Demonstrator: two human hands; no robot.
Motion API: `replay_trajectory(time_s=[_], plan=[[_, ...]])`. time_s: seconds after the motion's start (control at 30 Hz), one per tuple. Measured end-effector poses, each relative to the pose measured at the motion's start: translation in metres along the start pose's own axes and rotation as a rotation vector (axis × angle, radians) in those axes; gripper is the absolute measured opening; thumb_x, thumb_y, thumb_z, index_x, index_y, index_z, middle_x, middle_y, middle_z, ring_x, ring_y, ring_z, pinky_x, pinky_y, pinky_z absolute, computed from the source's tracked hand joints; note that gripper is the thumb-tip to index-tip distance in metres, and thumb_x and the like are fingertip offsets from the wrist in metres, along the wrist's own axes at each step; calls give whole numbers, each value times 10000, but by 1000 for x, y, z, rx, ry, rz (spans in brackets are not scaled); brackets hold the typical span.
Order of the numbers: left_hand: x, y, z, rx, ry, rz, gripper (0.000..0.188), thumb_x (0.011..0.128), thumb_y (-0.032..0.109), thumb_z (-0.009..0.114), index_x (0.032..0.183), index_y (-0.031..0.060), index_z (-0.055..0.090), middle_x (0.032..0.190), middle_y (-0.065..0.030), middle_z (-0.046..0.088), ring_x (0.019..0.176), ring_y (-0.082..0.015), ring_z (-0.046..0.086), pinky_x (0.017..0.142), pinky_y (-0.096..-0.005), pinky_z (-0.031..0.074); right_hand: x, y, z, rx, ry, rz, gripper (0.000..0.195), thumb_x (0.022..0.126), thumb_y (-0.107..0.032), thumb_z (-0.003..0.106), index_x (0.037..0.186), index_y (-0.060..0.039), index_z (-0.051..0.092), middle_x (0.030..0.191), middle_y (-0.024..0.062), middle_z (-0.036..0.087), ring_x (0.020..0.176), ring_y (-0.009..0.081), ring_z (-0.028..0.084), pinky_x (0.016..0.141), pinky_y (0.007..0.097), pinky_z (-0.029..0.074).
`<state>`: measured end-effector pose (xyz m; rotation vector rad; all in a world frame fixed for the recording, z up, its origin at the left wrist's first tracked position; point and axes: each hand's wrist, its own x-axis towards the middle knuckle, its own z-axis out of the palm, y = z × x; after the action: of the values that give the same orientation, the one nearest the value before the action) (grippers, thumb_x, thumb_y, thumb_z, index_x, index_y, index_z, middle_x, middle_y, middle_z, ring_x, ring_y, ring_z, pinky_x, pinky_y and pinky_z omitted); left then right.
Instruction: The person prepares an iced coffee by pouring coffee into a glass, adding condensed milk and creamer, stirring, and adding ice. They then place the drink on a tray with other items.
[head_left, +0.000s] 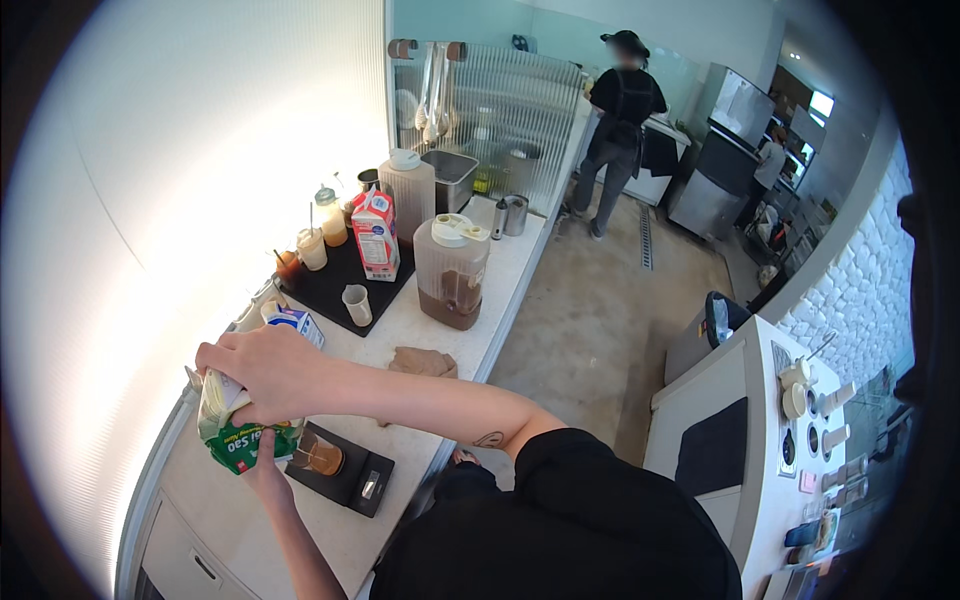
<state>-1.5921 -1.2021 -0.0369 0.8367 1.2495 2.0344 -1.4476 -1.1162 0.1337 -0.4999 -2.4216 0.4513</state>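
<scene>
A green and white carton (251, 442) bearing writing is held tilted between my two hands, over the counter's left side. My right hand (281, 371) grips it from above, its arm stretched across the counter. From below, my left hand (266, 469) presses against the green side. Just right of the carton, a clear glass (322, 452) with brown liquid stands on a black digital scale (352, 487). Pale streaks show in the glass; whether liquid is pouring is unclear. The carton's opening is hidden. A crumpled brown cloth (424, 361) lies behind my right forearm.
A black mat (341, 304) carries a pink and white carton (375, 236), a small white pitcher (358, 305) and several jars. A lidded jug (450, 277) of brown liquid stands near the counter edge. One person (622, 127) stands farther back; a bin (697, 337) is across the floor.
</scene>
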Motion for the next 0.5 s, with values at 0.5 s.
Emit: replay_trajectory(time_s=[0.5], plan=[[-2, 16, -8, -4, -222, 12, 403, 781, 9, 761, 1152, 15, 605, 1074, -51, 660, 959, -130, 634, 837, -281, 517, -1, 9, 3, -36, 92, -109, 601, 677, -374, 787, 1189, -153, 562, 1015, 101, 659, 932, 277, 667, 808, 387, 536]])
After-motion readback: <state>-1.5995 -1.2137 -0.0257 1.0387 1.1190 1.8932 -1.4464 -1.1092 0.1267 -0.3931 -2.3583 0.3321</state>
